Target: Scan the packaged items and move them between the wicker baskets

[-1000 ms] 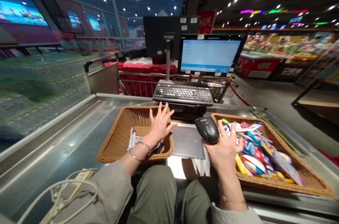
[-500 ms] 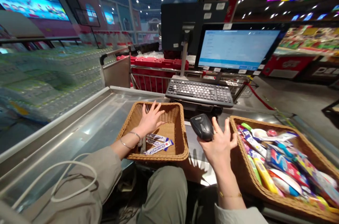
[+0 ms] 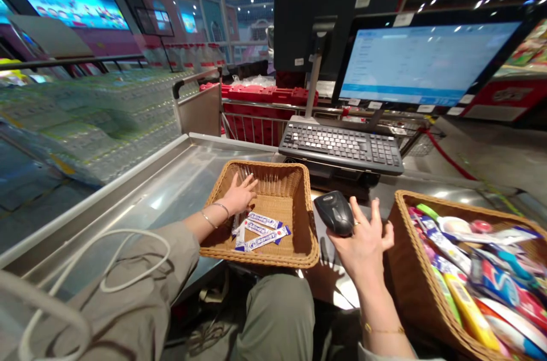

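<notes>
My left hand (image 3: 239, 196) lies open inside the left wicker basket (image 3: 294, 253), fingers spread and flat near its left wall. Just below it rest a few white-and-blue stick packets (image 3: 260, 231). My right hand (image 3: 363, 238) holds a black barcode scanner (image 3: 338, 212) between the two baskets, with the outer fingers sticking out. To its right stands the right wicker basket (image 3: 410, 287), filled with several colourful snack and toothbrush packets (image 3: 465, 270).
A black keyboard (image 3: 342, 146) and a lit till screen (image 3: 427, 62) stand behind the baskets. The steel counter (image 3: 162, 196) runs off to the left. A white cable (image 3: 106, 278) loops by my left sleeve. Red crates (image 3: 260, 99) sit behind a wire rail.
My left hand has sunk deeper into the left basket, toward its left wall. The view has swung left and closer. My right hand still grips the scanner.
</notes>
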